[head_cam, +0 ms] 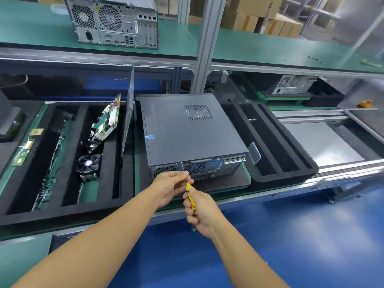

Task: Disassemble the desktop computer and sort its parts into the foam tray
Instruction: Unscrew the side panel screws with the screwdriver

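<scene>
Yellow-handled screwdriver (189,191): grips with right hand (202,214), pinches shaft with left hand (170,183), steadying tip at rear of grey metal desktop computer (187,132).

text: none legible | computer case (187,129) sticker (149,137): blurred

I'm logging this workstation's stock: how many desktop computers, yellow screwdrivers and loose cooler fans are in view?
Desktop computers: 3
Yellow screwdriver: 1
Loose cooler fan: 1
Total: 5
</scene>
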